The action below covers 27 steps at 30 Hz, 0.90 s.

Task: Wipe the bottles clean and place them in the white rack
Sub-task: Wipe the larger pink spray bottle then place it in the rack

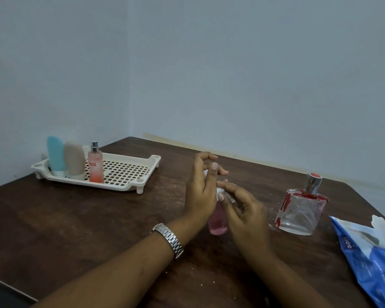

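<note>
Over at the far left of the worktop [76,218] the white rack [111,185] already holds three things standing upright in a row at its left end: a blue tube [56,155], a beige tube [75,158] and an orange spray bottle [96,165]. I count those three as finished. The rest of the rack's grid is free.

At the middle I have the small pink bottle [218,223] between both hands, close above the worktop. My left hand [201,190], the one with the wristwatch [168,240], is wrapped round the bottle's upper part with its fingers curled, though its back hides most of the hold. My right hand [242,210] has its fingers pinched on a white wipe [220,192] pressed against the bottle's top. I judge this bottle is mid-wipe and not ready for the rack yet.

To the right, well apart from the rack, a square glass bottle [300,210] with red-streaked edges and a silver cap stands on the worktop, untouched by either hand. It looks to be still waiting for its wipe. A blue packet of wipes [369,256] lies just beside it at the right edge.

So, by my reckoning, three are done, one is in hand and one is left.
</note>
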Each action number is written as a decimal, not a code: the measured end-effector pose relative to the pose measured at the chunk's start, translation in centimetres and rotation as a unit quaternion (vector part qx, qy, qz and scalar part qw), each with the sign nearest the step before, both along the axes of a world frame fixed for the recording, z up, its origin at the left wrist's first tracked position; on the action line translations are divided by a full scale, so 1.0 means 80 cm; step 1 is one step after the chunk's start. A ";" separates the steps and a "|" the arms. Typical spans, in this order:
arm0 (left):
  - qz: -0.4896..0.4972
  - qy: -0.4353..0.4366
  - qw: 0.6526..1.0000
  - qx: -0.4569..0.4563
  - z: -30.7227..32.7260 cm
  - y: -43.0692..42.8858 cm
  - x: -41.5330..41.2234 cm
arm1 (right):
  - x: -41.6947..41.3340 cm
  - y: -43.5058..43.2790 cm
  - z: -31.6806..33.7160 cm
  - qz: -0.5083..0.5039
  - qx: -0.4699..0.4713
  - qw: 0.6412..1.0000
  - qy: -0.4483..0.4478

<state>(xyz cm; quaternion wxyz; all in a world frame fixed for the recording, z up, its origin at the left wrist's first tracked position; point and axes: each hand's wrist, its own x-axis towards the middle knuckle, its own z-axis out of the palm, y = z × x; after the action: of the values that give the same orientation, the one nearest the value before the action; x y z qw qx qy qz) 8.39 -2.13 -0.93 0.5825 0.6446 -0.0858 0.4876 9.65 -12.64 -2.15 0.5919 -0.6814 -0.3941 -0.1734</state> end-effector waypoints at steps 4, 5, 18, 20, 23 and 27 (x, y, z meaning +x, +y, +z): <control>0.019 -0.018 0.999 0.045 -0.001 -0.001 -0.001 | 0.005 0.000 0.005 0.046 0.031 0.995 0.087; 0.024 -0.015 0.998 0.051 -0.003 -0.002 0.000 | 0.005 0.001 0.006 0.053 0.031 0.993 0.101; 0.083 -0.005 0.995 -0.051 -0.004 0.018 0.008 | 0.013 -0.003 -0.003 0.002 -0.184 0.982 0.041; 0.087 -0.004 0.995 -0.055 -0.004 0.018 0.009 | 0.016 -0.004 -0.003 0.013 -0.170 0.981 0.090; 0.087 -0.001 0.995 -0.046 -0.005 0.019 0.010 | 0.011 -0.003 -0.005 0.008 -0.151 0.984 0.092; 0.088 -0.003 0.995 -0.053 -0.005 0.022 0.011 | 0.000 0.002 -0.004 -0.016 -0.161 0.987 0.000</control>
<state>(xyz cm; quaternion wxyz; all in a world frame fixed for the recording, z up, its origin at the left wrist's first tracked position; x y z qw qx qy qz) 9.24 -0.36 -1.33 0.5703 0.6163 -0.0047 0.5430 9.65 -12.52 -2.51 0.4718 -0.7741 -0.4055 -0.1170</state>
